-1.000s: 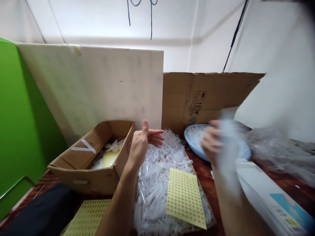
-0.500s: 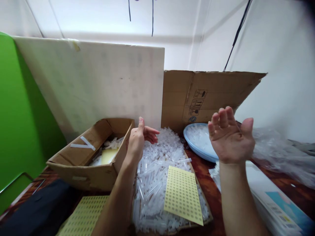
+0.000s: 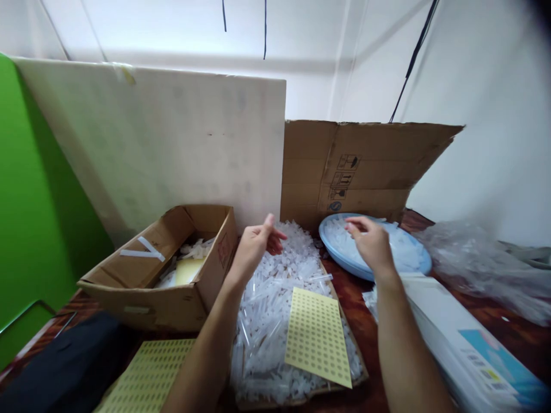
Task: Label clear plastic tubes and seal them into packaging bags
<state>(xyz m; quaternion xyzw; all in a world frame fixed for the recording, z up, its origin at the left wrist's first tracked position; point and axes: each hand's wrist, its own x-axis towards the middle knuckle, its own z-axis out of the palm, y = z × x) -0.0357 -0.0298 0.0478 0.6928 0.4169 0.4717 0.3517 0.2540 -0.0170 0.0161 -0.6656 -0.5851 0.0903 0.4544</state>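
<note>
My left hand (image 3: 257,246) hangs in the air over the far part of a heap of small clear plastic pieces (image 3: 267,338). Its thumb points up and its fingers bend loosely, with nothing in them. In front of the light blue basin (image 3: 344,265) is my right hand (image 3: 372,244), turned inward with fingers loosely curved and thumb slightly apart. I see nothing held in it. A yellow sheet of small round stickers (image 3: 319,338) lies on the heap, below and between my hands. White translucent pieces (image 3: 404,249) fill the basin.
To the left stands an open cardboard box (image 3: 159,307) with pieces and a yellow sheet inside. Nearer lie more yellow sticker sheets (image 3: 148,376) and a dark cloth (image 3: 69,367). A white box (image 3: 447,321) and crumpled clear plastic (image 3: 486,264) are at right. Cardboard (image 3: 370,166) stands behind.
My right hand has turned from palm up to inward, its fingers curling, and moved slightly left. My left hand has shifted a little to the right. The sheet on the heap stays put.
</note>
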